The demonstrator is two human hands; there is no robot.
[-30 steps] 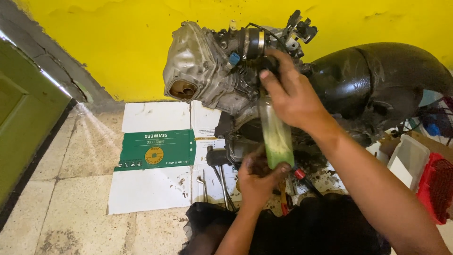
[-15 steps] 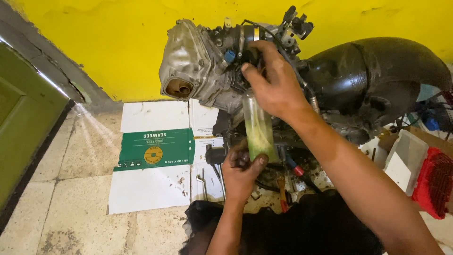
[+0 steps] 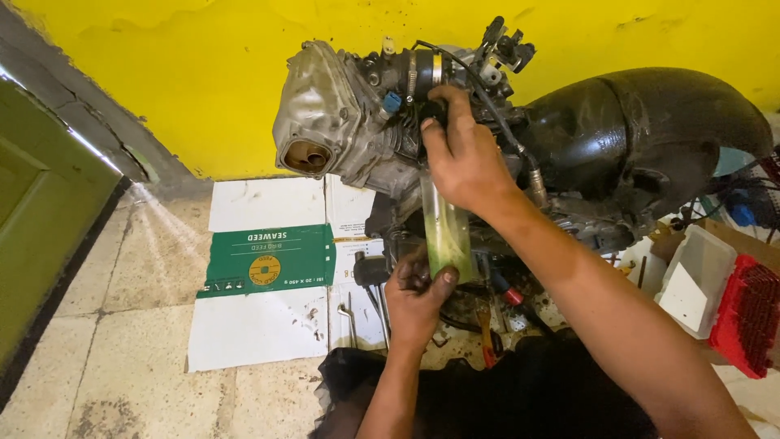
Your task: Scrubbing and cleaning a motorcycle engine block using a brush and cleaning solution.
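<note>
A yellow wall (image 3: 203, 81) fills the background, and a tiled floor (image 3: 122, 325) runs below it. Against the wall sits a grimy scooter engine (image 3: 341, 122), its grey cylinder block on the left and a black rounded cover (image 3: 650, 138) on the right. Under it lies a flattened cardboard box (image 3: 268, 268), white with a green band. A white tray (image 3: 699, 280) and a red plastic basket (image 3: 751, 313) stand at the right edge.

My right hand (image 3: 467, 158) reaches across to the top of the engine, fingers curled closed around the upper end of a clear plastic bottle (image 3: 445, 232) holding yellowish-green liquid. My left hand (image 3: 418, 297) cups the bottle's base from below, fingers wrapped round it.

Compared with a second ago, the bottle has risen: its top now sits closer to the intake fittings and black hose (image 3: 496, 114), and my right hand has moved up with it, while my left hand has followed underneath. I judge the bottle is now pressed near its fitting point.
</note>
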